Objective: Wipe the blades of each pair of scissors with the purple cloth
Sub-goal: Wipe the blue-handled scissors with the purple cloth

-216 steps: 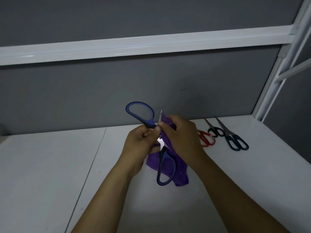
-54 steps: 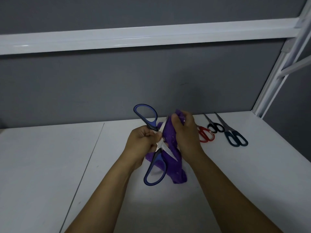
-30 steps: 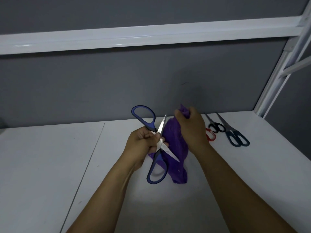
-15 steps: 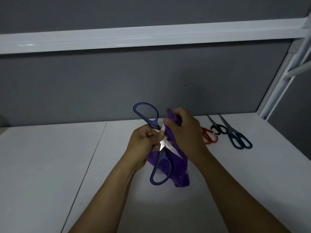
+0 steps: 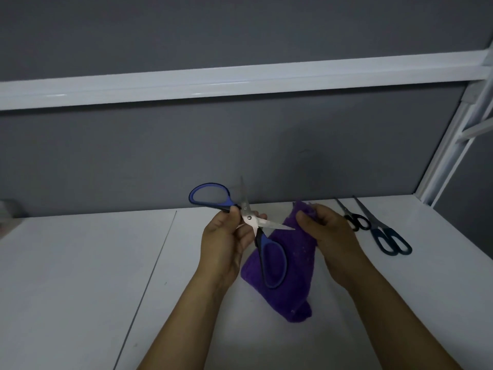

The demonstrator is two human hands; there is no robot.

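Scissors in sight: three pairs.
Blue-handled scissors (image 5: 250, 218): one pair, spread wide and held above the white table (image 5: 80, 276); one blade points up, the other towards the cloth.
Left hand (image 5: 226, 244): pinches them at the pivot.
Right hand (image 5: 328, 233): fingers curled round the top of the purple cloth (image 5: 296, 284).
Purple cloth: one, hanging down to the table.
Lying on the table: two pairs, black-handled scissors (image 5: 356, 221) and teal-handled scissors (image 5: 389, 241), side by side just right of the right hand.

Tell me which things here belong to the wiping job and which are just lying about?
Part of the job: blue-handled scissors in left hand; purple cloth in right hand; black-handled scissors and teal-handled scissors on the table.
Just there: white shelf rail; blurry object, far left.
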